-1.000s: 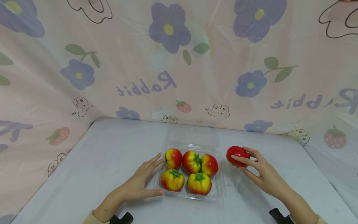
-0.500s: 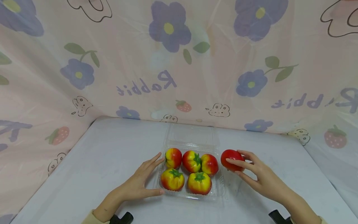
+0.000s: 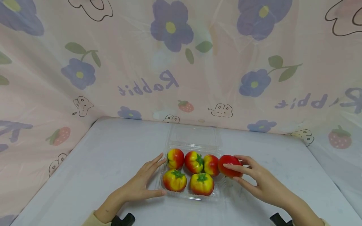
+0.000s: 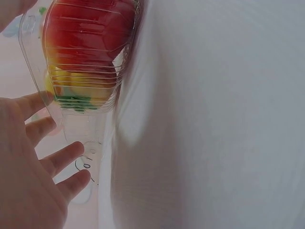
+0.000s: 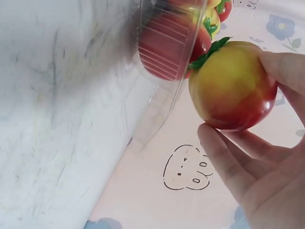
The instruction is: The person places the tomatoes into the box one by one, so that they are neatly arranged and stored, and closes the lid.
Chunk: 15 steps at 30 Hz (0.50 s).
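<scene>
In my right hand a red and yellow toy tomato is pinched between thumb and fingers, just over the right rim of a clear plastic box. The right wrist view shows the held tomato with its green leafy top turned toward the box. Inside the box sit several red and yellow tomatoes, a few with green tops showing. My left hand is at the box's left side, fingers spread; in the left wrist view its fingertips are by the clear rim.
The box's transparent lid lies folded back behind it on the white table. A printed cloth with flowers and rabbits hangs behind and along the sides.
My right hand has moved left and a little nearer with the tomato, from beside the box to over its right rim. The left hand has stayed in place.
</scene>
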### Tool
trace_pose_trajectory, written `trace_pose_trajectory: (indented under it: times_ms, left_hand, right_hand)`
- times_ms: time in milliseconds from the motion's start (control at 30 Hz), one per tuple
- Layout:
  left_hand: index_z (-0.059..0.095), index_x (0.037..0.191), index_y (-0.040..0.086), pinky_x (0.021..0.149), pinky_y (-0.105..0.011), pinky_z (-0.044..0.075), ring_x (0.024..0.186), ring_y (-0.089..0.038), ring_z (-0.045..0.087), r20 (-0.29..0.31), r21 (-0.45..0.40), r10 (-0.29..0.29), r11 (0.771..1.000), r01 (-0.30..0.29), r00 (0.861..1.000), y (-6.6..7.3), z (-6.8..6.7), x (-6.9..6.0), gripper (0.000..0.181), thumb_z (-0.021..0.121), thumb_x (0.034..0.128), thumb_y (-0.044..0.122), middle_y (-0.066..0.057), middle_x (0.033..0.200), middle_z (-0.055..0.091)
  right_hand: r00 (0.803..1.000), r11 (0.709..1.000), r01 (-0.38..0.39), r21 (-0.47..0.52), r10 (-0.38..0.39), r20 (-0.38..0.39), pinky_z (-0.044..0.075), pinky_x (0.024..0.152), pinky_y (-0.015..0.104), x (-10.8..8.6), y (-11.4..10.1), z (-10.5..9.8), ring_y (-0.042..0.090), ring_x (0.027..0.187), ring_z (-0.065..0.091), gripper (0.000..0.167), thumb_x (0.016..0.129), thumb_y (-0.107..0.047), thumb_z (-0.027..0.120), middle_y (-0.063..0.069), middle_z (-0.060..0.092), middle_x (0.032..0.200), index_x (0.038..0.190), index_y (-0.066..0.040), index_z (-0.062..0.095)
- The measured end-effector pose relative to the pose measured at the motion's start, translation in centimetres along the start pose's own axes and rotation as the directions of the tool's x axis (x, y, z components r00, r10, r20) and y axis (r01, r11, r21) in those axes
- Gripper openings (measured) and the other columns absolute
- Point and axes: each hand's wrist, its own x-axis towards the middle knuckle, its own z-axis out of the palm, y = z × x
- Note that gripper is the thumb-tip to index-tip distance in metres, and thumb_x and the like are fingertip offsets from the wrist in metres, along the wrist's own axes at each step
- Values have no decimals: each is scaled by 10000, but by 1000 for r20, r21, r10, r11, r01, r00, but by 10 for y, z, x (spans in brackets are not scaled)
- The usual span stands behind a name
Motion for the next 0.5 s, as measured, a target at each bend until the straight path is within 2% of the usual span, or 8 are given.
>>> trace_pose_trajectory:
  times_ms: [200,367,500]
  left_hand:
    - [248,1525,281,1007,-708,313,1400,-311,268,-1,-5,-1,1000,1,1000,1,0,0,910,697,783,556,-6,1620,129]
    - [250,1525,277,1014,-704,309,1404,-311,264,-2,-9,-3,1000,3,1000,2,-1,0,914,701,779,553,-10,1619,131]
    - [247,1524,284,1011,-707,309,1408,-315,257,3,-11,-9,1000,9,1000,2,0,0,914,697,778,561,-14,1619,130]
  right_hand:
    - [999,1000,14,-1,-14,36,590,707,300,0,-6,2,278,1047,610,476,835,-198,741,90,545,1296,1262,-362,610]
    - [996,1000,19,-9,-18,86,590,714,311,0,-11,4,262,1027,622,396,877,-299,695,77,567,1272,1262,-346,614]
    - [993,1000,3,6,-4,116,591,718,333,1,-15,6,258,1018,627,393,896,-352,663,71,575,1263,1283,-363,593]
